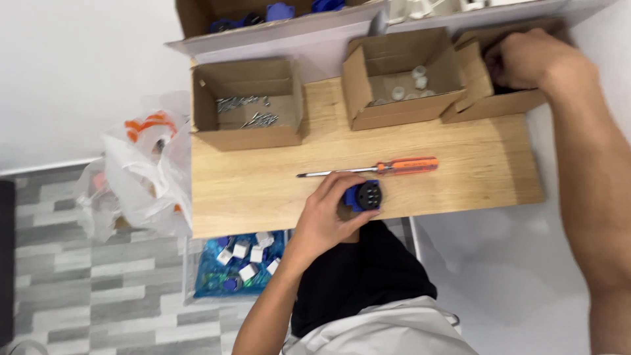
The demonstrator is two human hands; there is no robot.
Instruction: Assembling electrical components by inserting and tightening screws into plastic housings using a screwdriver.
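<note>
My left hand (327, 213) grips a blue round plug-like part (365, 195) with a black face of small holes, at the front edge of the wooden table (263, 184). Just beyond it lies a screwdriver (378, 167) with an orange handle, its tip pointing left. My right hand (522, 58) reaches into the rightmost cardboard box (486, 79) at the back right; its fingers are inside the box and what they touch is hidden.
A cardboard box of screws (246, 105) stands at the back left, and a box of white caps (401, 75) at the back middle. A shelf (282, 33) behind holds more blue parts. A white plastic bag (141, 171) hangs left. A bin of blue and white parts (240, 263) sits on the floor.
</note>
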